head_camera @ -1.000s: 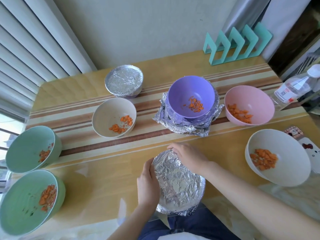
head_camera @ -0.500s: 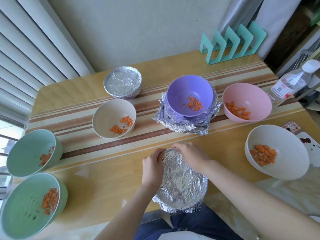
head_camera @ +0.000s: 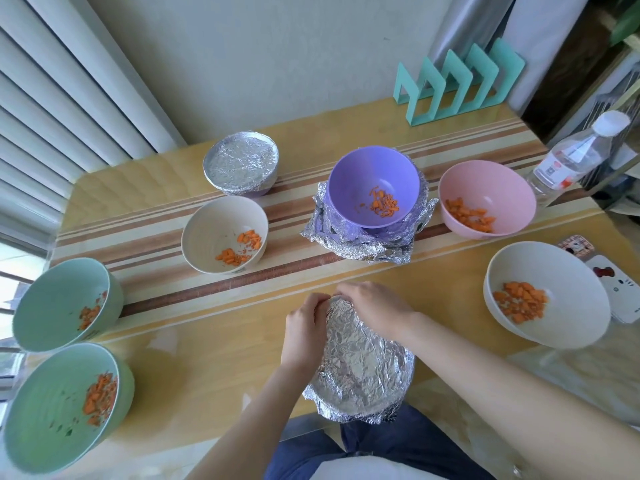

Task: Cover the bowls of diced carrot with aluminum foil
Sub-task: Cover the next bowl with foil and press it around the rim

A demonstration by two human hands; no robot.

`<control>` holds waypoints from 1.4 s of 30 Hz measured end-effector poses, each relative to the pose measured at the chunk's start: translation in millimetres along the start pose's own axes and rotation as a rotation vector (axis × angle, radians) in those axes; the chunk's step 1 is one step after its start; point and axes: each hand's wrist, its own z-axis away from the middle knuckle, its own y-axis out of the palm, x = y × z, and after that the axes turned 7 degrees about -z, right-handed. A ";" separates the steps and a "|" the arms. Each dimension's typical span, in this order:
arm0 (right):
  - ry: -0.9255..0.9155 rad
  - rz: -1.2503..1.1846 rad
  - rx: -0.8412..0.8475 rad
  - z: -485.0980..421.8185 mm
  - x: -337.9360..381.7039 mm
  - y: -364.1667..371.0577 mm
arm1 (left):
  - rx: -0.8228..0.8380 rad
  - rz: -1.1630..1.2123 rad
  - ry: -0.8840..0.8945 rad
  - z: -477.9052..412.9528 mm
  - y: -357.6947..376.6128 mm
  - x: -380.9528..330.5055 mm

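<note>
- The left hand (head_camera: 304,329) is curling its fingers (head_camera: 319,302) round the far-left rim of the foil-covered bowl (head_camera: 363,367), pinching the foil.
- The right hand (head_camera: 375,310) is cupping the far rim, fingers bent down over the foil, close beside the left ones.
- Just beyond the fingers, the purple bowl (head_camera: 374,181) is sitting on a foil stack (head_camera: 356,249).
- To the right of the fingers, the pink bowl (head_camera: 485,188) and the white bowl (head_camera: 554,317) are lying uncovered on the tabletop (head_camera: 207,358).
</note>
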 end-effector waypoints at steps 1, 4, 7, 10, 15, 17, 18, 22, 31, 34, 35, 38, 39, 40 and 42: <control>0.007 -0.024 -0.001 1.3 -2.5 -1.1 | 0.017 0.011 -0.003 -0.2 -0.2 0.8; 0.051 -0.071 0.032 7.2 -7.7 -8.2 | 0.014 0.036 -0.018 -0.8 -0.2 2.4; 0.094 -0.121 0.025 13.6 -12.1 -11.5 | -0.012 0.026 -0.016 0.4 2.3 2.1; 0.104 -0.118 -0.009 15.8 -12.2 -8.9 | -0.036 0.026 -0.007 3.4 5.0 0.2; 0.086 -0.098 0.012 16.0 -9.4 -9.4 | -0.049 0.013 -0.022 5.0 5.2 -0.7; 0.067 -0.060 0.016 13.4 -4.7 -7.4 | -0.035 -0.001 -0.016 4.7 5.1 -2.6; 0.063 -0.047 0.012 11.7 -2.3 -6.5 | -0.029 -0.005 -0.003 5.1 5.3 -3.6; 0.059 -0.030 -0.011 6.2 0.8 -3.7 | -0.043 -0.020 0.003 6.5 5.8 -3.0; 0.088 -0.119 -0.002 16.1 -10.8 -6.8 | -0.093 -0.005 -0.024 10.3 5.5 -1.4; 0.110 -0.182 -0.042 20.7 -15.1 -6.4 | -0.107 -0.002 -0.056 11.2 4.7 -0.9; 0.107 -0.191 -0.057 21.1 -15.4 -6.4 | -0.106 0.001 -0.061 11.4 4.7 -1.3; 0.076 -0.220 -0.063 20.3 -15.1 -5.4 | -0.115 0.026 -0.078 13.3 3.8 -2.2; 0.073 -0.227 -0.060 20.1 -15.2 -5.0 | -0.124 0.037 -0.089 14.4 3.3 -2.2; 0.077 -0.233 -0.055 20.0 -15.6 -4.4 | -0.138 0.050 -0.105 15.8 2.7 -2.4; 0.102 -0.235 -0.052 19.7 -17.6 -2.7 | -0.183 0.084 -0.147 19.2 2.6 -3.4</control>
